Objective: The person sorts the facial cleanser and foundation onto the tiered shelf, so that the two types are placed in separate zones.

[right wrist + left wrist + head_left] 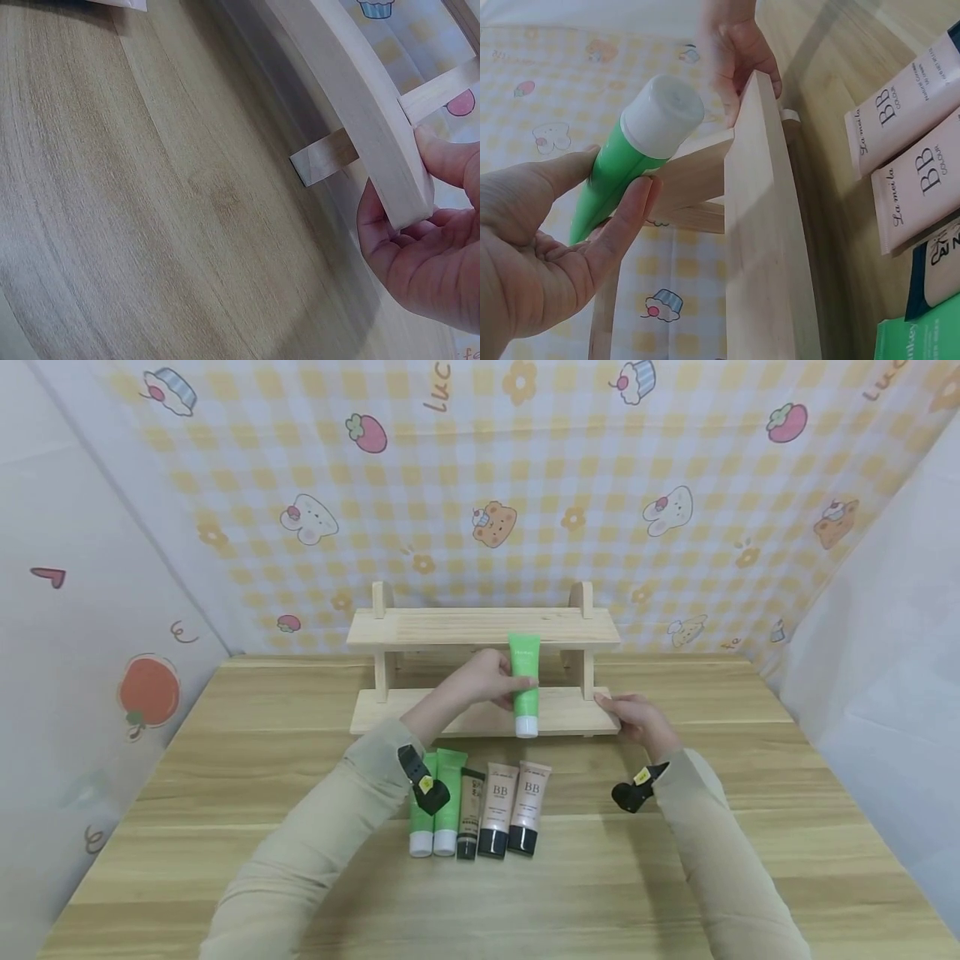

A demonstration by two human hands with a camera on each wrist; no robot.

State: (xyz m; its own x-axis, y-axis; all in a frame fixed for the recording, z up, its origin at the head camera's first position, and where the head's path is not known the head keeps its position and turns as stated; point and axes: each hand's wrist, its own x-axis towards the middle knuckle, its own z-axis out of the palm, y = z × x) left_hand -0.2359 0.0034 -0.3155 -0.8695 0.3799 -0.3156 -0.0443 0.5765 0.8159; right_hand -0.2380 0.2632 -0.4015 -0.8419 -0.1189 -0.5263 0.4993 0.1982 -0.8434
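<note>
My left hand (489, 678) pinches a green squeeze tube (524, 672) between thumb and fingers, in front of the two-tier wooden shelf (480, 628). Its white cap (664, 116) points down in the head view and toward the camera in the left wrist view. At the shelf's lower right corner, my right hand (637, 720) grips the end of the bottom board (375, 127); the right wrist view has the thumb (446, 157) on top and the fingers curled beneath. The far side of the held tube is hidden.
Before the shelf lie two green tubes (448, 793), partly behind the left wrist strap, a slim dark-capped tube (469, 810) and two pink BB cream tubes (498, 806) with black caps. A patterned cloth (480, 468) hangs behind the wooden table (600, 893).
</note>
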